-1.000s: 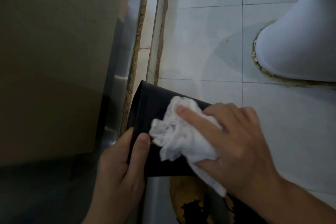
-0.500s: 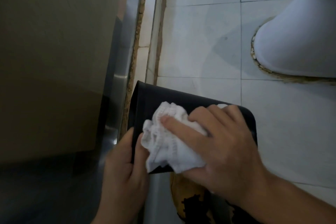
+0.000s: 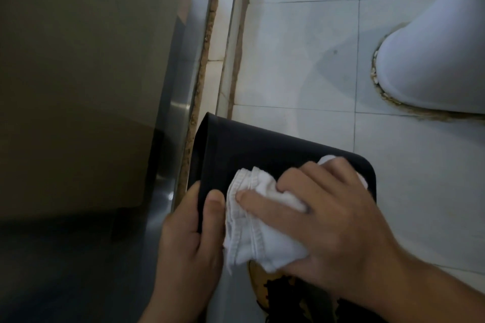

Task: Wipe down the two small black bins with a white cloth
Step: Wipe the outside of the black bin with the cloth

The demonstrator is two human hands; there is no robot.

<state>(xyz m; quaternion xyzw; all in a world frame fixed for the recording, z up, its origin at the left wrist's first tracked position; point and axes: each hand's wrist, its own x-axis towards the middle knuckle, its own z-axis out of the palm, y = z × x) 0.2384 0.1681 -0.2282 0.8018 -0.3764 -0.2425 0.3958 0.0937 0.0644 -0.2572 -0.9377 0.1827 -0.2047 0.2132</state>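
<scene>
A small black bin (image 3: 262, 149) is held tilted above the white tiled floor, its flat side facing me. My left hand (image 3: 191, 238) grips its near left edge, thumb on the facing side. My right hand (image 3: 333, 225) holds a bunched white cloth (image 3: 257, 225) and presses it against the bin's side, near the lower edge. Only one black bin is in view.
A white toilet base (image 3: 433, 60) stands at the upper right on the tiled floor (image 3: 301, 60). A metal door frame (image 3: 183, 92) and a dark panel (image 3: 78, 86) fill the left. A worn yellow and black object (image 3: 275, 294) lies below the bin.
My right hand has slid the cloth down and toward me along the bin's side, uncovering more of the black surface. My left hand has kept its grip on the edge.
</scene>
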